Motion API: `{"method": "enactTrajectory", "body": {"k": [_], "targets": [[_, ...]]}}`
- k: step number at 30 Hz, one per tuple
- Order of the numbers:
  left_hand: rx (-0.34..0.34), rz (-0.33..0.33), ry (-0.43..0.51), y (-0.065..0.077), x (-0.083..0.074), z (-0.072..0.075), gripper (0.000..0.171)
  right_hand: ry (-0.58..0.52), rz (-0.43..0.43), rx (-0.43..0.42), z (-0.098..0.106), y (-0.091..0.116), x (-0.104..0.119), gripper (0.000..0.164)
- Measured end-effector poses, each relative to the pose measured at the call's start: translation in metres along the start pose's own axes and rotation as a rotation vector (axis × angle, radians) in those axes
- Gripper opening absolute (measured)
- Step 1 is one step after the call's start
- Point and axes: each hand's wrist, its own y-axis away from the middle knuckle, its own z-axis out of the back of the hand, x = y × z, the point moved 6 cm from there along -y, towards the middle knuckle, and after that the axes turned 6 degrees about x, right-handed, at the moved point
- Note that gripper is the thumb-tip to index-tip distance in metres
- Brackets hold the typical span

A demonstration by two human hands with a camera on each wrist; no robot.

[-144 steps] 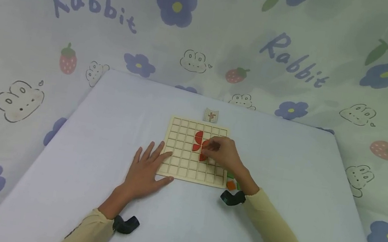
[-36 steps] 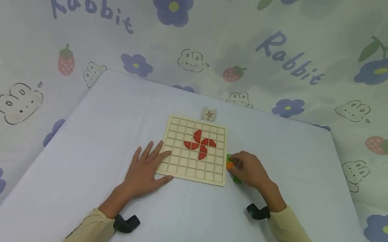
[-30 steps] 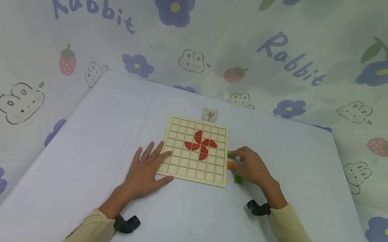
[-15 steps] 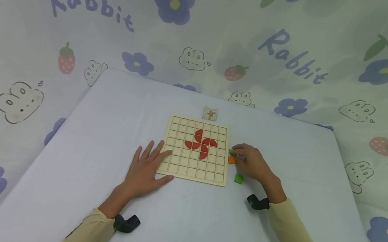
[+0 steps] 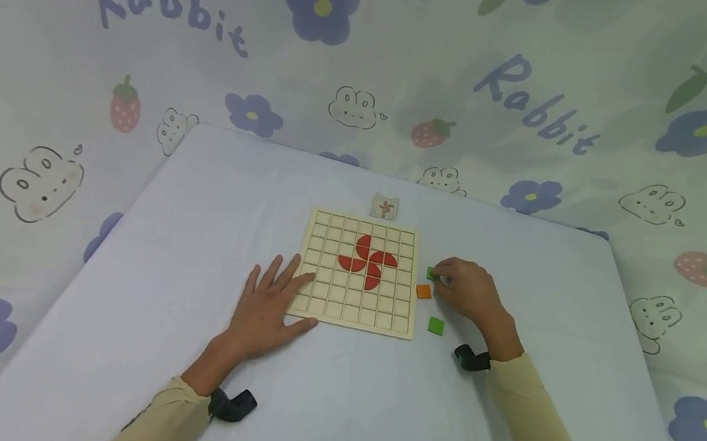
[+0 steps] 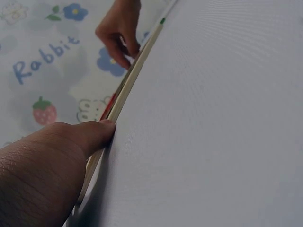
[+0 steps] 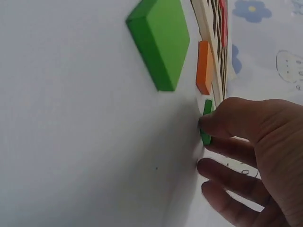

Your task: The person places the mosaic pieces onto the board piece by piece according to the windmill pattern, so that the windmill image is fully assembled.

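Observation:
A pale wooden grid board (image 5: 328, 307) lies on the white table, with red quarter-round pieces (image 5: 372, 277) set in a pinwheel shape near its middle. My left hand (image 5: 261, 317) is spread flat at the board's left front corner, fingertips on its edge; the thumb (image 6: 97, 135) lies along the front edge in the left wrist view. Right of the board, my right hand (image 5: 469, 289) pinches a green square tile (image 7: 207, 135) between thumb and fingers, low at the tabletop. Beside it lies an orange tile (image 5: 424, 291). A second green tile (image 5: 436, 326) sits nearer to me.
A small, slightly curled card (image 5: 385, 207) printed with a red pinwheel on a grid lies just beyond the board. The white table (image 5: 326, 413) is backed by a patterned cloth (image 5: 378, 43) hanging behind and at the sides.
My right hand has left the red pieces, whose pinwheel now shows whole, and moved to the tiles at right. The green tile has shifted away from the board's edge. My left hand stays put.

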Motion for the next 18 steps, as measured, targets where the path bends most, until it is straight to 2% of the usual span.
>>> {"method": "enactTrajectory", "body": {"k": [3, 6, 10, 15, 18], "targets": [[-0.005, -0.001, 0.002, 0.0, 0.0, 0.001, 0.078, 0.016, 0.02, -0.025, 0.0, -0.001, -0.002, 0.021], [-0.004, -0.002, 0.006, 0.0, 0.0, 0.001, 0.078, 0.045, 0.035, -0.086, 0.003, -0.001, -0.002, 0.017], [0.002, -0.002, 0.007, 0.002, -0.002, 0.001, 0.078, 0.03, 0.095, -0.177, 0.005, 0.0, 0.009, 0.016], [0.007, 0.001, 0.007, 0.003, -0.003, 0.003, 0.078, -0.071, 0.361, -0.259, 0.002, 0.001, 0.061, 0.013], [-0.002, -0.004, -0.004, 0.002, -0.002, 0.002, 0.077, -0.076, 0.493, -0.278, -0.004, -0.002, 0.094, 0.011]]}}
